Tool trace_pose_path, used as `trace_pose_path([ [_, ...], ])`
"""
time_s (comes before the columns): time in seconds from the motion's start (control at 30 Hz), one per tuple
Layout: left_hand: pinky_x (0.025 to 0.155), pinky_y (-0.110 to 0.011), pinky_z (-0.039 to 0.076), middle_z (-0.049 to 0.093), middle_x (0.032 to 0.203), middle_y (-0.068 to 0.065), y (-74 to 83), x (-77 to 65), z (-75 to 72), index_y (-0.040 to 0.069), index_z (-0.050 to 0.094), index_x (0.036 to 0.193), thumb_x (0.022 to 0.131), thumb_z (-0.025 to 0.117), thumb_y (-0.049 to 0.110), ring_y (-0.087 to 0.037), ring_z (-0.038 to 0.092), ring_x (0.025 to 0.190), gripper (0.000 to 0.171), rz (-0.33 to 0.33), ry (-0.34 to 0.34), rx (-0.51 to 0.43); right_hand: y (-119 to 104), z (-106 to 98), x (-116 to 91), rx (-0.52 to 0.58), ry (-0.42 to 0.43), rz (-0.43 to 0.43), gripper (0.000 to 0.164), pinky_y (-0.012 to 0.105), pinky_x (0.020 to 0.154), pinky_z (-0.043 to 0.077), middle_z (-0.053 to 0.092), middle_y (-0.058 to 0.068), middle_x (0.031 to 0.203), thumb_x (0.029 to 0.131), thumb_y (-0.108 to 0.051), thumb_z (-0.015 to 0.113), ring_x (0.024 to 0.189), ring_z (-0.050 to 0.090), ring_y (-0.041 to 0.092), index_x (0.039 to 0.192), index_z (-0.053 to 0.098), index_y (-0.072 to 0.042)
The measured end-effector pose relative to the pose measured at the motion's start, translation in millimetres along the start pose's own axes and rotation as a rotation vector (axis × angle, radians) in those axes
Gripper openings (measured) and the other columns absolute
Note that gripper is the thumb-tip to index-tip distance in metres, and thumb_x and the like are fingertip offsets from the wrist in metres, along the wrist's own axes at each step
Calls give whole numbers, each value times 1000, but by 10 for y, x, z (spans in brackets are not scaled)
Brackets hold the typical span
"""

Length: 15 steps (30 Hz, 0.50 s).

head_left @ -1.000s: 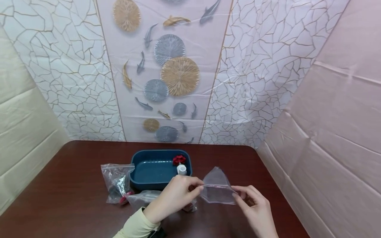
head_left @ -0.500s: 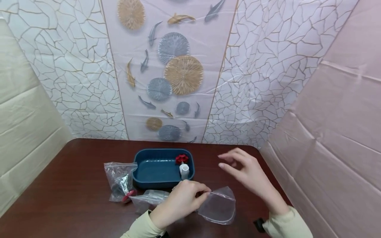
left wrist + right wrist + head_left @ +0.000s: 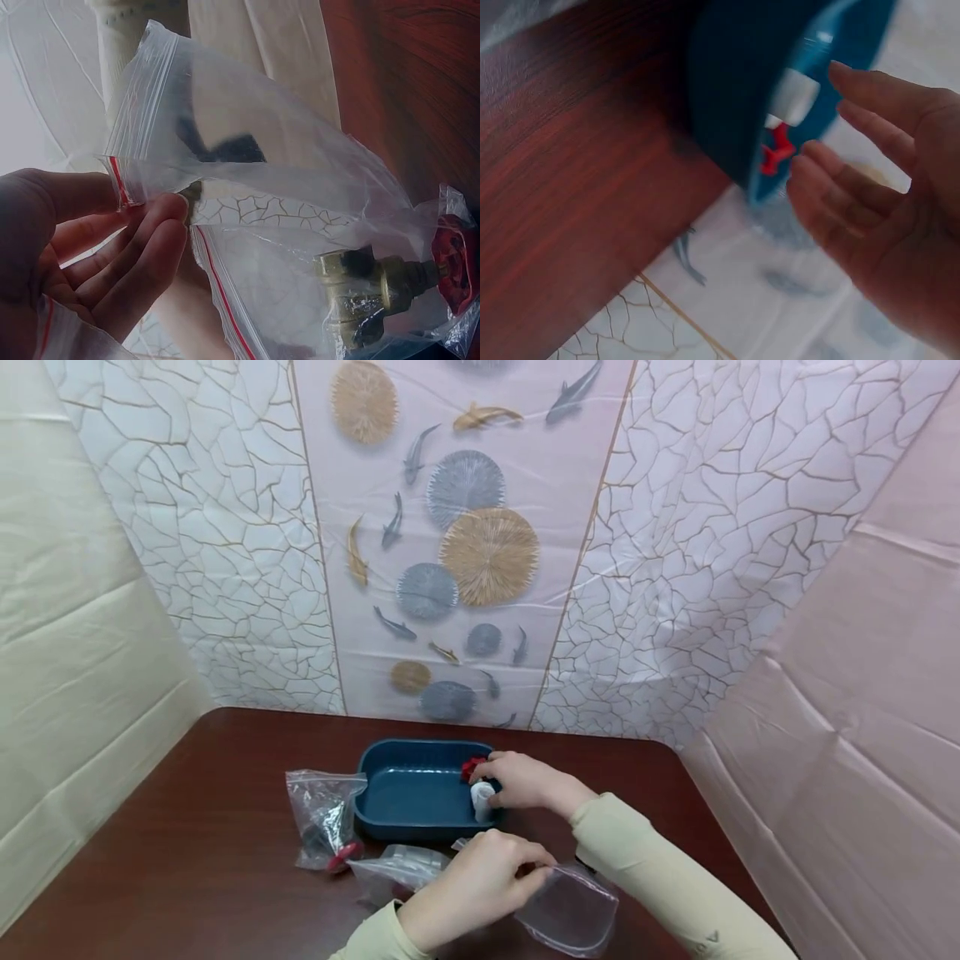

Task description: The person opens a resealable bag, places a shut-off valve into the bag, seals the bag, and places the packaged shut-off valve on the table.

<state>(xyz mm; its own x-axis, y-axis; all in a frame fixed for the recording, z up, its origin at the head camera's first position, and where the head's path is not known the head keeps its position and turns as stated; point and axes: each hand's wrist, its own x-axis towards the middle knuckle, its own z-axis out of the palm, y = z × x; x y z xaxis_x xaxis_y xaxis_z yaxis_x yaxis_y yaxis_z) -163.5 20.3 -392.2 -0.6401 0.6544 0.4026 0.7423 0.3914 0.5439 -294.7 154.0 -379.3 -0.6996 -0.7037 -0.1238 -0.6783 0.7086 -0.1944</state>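
My left hand (image 3: 480,885) pinches the mouth of a clear zip bag (image 3: 573,914) with thumb and fingers; in the left wrist view the bag (image 3: 277,127) gapes at its red-lined seal. Over the right end of the blue tray (image 3: 416,832), my right hand (image 3: 528,781) reaches down with fingers apart. Right beside its fingertips lie a white pipe fitting (image 3: 482,803) and a red handwheel (image 3: 472,767), partly covered by the hand. The right wrist view shows the white fitting (image 3: 795,97) and red wheel (image 3: 778,150) inside the tray, with spread fingers close by.
Left of the tray lies a zip bag (image 3: 322,818) with a dark part and red wheel in it. Another bag (image 3: 401,868), partly behind my left forearm, sits in front of the tray. A brass valve (image 3: 356,296) with a red handwheel shows through plastic in the left wrist view.
My right hand has let go of the bag and moved left to the tray's right end. My left hand keeps hold of the bag, which now hangs lower.
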Motion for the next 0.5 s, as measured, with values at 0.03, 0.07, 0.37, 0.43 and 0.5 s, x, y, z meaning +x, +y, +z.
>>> trace_pose_path([
  [0.03,62,-6,43,73,87,13,6,-3,5,15,79,101,98,68,17,16,53,69,12,6,2,1,0,44,52,-28,-28,19,35,39,86,54,64,10,125,90,-14,75,108,62,24,124,70,-14],
  [0.07,62,-6,43,73,87,13,12,-6,8,15,79,101,97,68,17,16,52,68,11,10,2,1,0,87,97,-59,-53,36,35,40,87,53,64,9,126,90,-14,74,109,62,24,125,70,-15],
  [0.37,62,-5,42,73,86,12,9,-18,18,14,78,101,97,68,14,18,51,68,11,32,11,6,-52,400,319,-402,-124,91,31,46,87,53,69,3,111,92,-17,72,102,61,20,120,72,-29],
  [0.43,62,-4,42,73,87,12,1,-20,11,15,78,100,96,68,14,18,51,68,11,40,21,21,-57,439,353,-465,-100,77,28,49,87,52,70,2,104,90,-19,73,99,61,21,115,73,-31],
  [0.5,61,-4,41,73,86,12,-7,-22,0,15,78,100,96,69,14,18,50,68,10,43,27,34,-59,456,385,-505,-82,55,27,49,87,50,71,1,98,89,-19,74,97,62,21,112,73,-33],
])
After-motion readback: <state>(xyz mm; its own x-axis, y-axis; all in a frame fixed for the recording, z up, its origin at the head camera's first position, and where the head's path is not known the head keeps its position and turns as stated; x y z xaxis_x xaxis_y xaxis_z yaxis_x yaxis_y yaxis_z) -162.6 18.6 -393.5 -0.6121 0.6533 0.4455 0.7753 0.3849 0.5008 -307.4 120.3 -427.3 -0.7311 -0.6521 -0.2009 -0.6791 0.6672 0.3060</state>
